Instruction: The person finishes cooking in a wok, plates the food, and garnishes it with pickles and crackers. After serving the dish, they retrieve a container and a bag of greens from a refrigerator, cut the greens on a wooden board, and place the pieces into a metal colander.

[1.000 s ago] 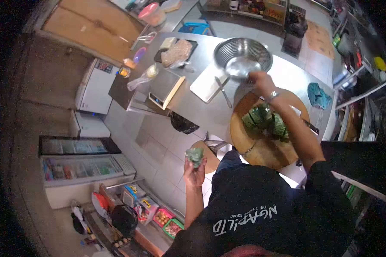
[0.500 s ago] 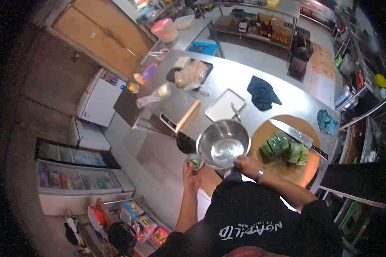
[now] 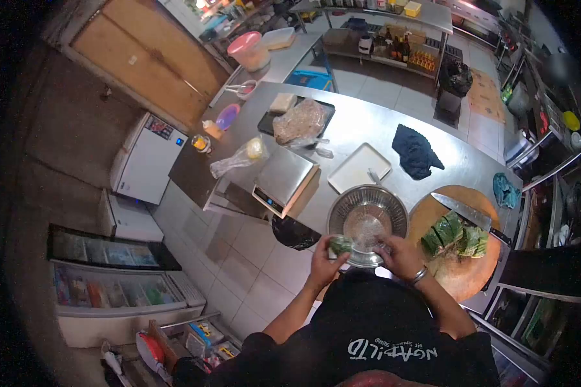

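Steel counter (image 3: 368, 129), tiled floor (image 3: 252, 251); left hand (image 3: 326, 258) grips greens (image 3: 340, 244), right hand (image 3: 400, 255) grips bowl (image 3: 366, 222).

Strong fisheye distortion bends the scene, and black vignetting fills the corners. Overhead light glares off the steel desk (image 3: 361, 129) beyond the fingers (image 3: 332, 248) and glints inside the metal bowl (image 3: 366, 222) just beyond them. Left of the fingers, the floor is dim and grainy. Detail is soft overall.

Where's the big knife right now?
In the head view the knife lies on the round wooden board, on the person's right side, just above the cut greens and right of the metal bowl.
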Tool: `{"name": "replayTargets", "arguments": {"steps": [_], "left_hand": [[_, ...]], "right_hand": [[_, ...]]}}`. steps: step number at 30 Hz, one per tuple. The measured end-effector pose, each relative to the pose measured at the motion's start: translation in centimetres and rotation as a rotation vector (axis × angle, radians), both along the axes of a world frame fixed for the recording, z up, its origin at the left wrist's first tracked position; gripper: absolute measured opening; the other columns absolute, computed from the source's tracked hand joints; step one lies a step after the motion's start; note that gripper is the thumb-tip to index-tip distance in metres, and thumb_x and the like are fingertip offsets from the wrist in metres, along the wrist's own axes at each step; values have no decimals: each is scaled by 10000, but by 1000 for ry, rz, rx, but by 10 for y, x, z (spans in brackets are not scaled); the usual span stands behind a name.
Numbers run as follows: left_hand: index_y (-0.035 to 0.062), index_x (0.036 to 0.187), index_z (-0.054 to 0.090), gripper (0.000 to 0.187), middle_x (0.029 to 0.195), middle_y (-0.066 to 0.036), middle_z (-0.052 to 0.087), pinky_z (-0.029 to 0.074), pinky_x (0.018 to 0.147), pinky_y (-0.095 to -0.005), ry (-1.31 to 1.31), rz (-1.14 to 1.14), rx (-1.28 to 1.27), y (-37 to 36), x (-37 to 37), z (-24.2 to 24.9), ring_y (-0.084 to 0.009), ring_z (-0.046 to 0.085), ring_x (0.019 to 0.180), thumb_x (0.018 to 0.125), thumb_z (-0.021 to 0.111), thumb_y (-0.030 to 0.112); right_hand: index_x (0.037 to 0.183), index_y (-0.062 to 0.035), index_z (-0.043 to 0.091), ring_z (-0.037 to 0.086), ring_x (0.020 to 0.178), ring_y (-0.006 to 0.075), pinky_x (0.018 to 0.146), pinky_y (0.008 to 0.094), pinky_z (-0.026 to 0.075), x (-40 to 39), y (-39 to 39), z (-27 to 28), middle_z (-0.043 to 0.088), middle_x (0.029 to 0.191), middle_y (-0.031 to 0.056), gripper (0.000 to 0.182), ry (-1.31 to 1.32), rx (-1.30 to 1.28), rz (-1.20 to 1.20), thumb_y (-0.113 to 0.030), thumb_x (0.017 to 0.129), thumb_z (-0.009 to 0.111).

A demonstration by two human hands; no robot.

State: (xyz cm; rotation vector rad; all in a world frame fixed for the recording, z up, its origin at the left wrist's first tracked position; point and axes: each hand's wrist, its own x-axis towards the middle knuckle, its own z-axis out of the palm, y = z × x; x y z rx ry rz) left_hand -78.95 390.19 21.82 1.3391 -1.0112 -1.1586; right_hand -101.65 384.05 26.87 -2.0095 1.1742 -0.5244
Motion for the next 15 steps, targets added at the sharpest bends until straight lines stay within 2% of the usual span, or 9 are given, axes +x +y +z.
{"name": "replayTargets", "arguments": {"steps": [1, 2, 5, 6, 8, 10, 11, 13, 15], "left_hand": [[48, 1229, 442, 515, 1062, -71, 583, 419, 940, -323, -155, -151, -44, -5, -3, 5, -167, 547, 1020, 795, 719, 72], [46, 1256, 424, 551, 1104, -78, 565, 405, 955, -314, 36, -228, 8, -11, -10, 9, -174, 534, 1056, 794, 723, 70], [54, 1244, 443, 554, 1146, -78, 532, 415, 971, -336, 157, -270, -108, -30, -30, -11, -183, 511, 1101, 769, 727, 22], [53, 1248, 448, 526, 1179, -83, 524, 411, 985, -336, 158, -310, -123, -35, -35, -5, -184, 507, 1118, 789, 701, 0], [55, 1257, 445, 528, 1210, -86, 514, 409, 993, -336, 209, -344, -131, -42, -43, -4, -185, 501, 1135, 795, 692, -5], [60, 1288, 431, 559, 1293, -93, 480, 400, 1014, -337, 281, -415, -182, -47, -46, -8, -186, 482, 1182, 796, 682, -29], [60, 1288, 431, 559, 1293, -93, 480, 400, 1014, -337, 279, -419, -185, -47, -44, -9, -186, 482, 1182, 796, 682, -29], [60, 1301, 417, 606, 1265, -68, 482, 372, 1041, -337, 430, -552, -114, -49, -44, 2, -174, 457, 1202, 773, 697, -39], [60, 1305, 418, 610, 1256, -69, 487, 372, 1039, -336, 430, -539, -188, -46, -46, -3, -172, 465, 1190, 772, 696, -41]], "right_hand": [[1097, -70, 640, 662, 830, 290, 715, 365, 531, 7, -5, 11, 657, 992, 168, 305, -160, 95, -89, -185, 815, 660], [1111, -75, 641, 664, 826, 249, 704, 326, 529, 11, -8, 11, 665, 982, 146, 314, -305, 81, -93, -143, 807, 687], [1063, -70, 658, 659, 796, 230, 682, 315, 531, 14, -17, -17, 667, 941, 124, 277, -400, -60, -63, -97, 789, 696], [1063, -70, 658, 659, 796, 230, 682, 315, 531, 13, -18, -15, 667, 941, 124, 277, -400, -68, -65, -97, 789, 696], [963, -51, 665, 651, 762, 216, 664, 311, 524, 11, -16, -10, 659, 876, 103, 202, -388, 27, -250, -62, 766, 708], [930, -37, 639, 641, 756, 230, 658, 324, 515, 8, -16, -15, 644, 858, 104, 175, -401, 24, -272, -56, 767, 699], [898, -23, 613, 631, 750, 244, 652, 336, 506, 8, -15, -17, 629, 839, 106, 152, -411, 26, -288, -49, 769, 689], [890, -22, 584, 614, 757, 268, 659, 355, 491, 8, -13, -10, 607, 837, 113, 152, -350, -21, -286, -30, 767, 671], [883, -21, 555, 596, 764, 291, 667, 374, 475, 9, -12, -7, 584, 835, 120, 155, -293, -70, -280, -11, 764, 653]]}}
